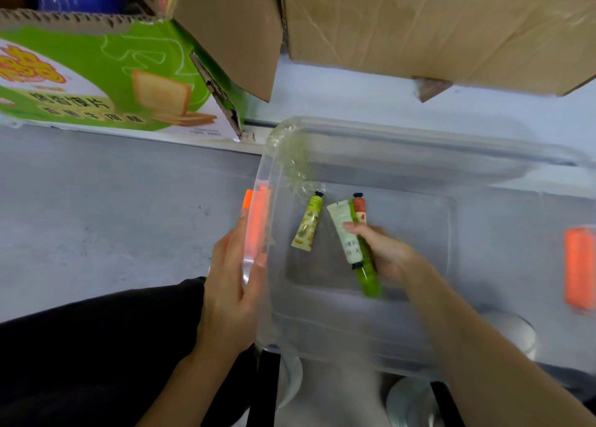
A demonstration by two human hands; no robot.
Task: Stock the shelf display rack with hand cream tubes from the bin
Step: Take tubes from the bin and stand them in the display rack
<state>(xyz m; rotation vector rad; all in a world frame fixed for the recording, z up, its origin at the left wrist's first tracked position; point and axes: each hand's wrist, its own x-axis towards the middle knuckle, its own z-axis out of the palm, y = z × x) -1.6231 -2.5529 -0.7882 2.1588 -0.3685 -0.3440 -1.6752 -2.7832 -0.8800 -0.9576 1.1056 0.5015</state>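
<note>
A clear plastic bin (403,143) with orange latches stands on the grey floor below me. On its bottom lies a yellow hand cream tube (308,222), apart from the others. My right hand (383,252) reaches into the bin and grips a bunch of tubes: a pale white one (343,230), a green one (367,278) and a red one (359,209). My left hand (233,284) holds the bin's left wall, fingers outside and thumb over the rim by the left orange latch (254,220). No display rack is in view.
A green printed carton (96,78) stands at the back left and a brown cardboard box (419,30) at the back right. The second orange latch (579,268) is on the bin's right side. Round metal objects show under the bin's near edge.
</note>
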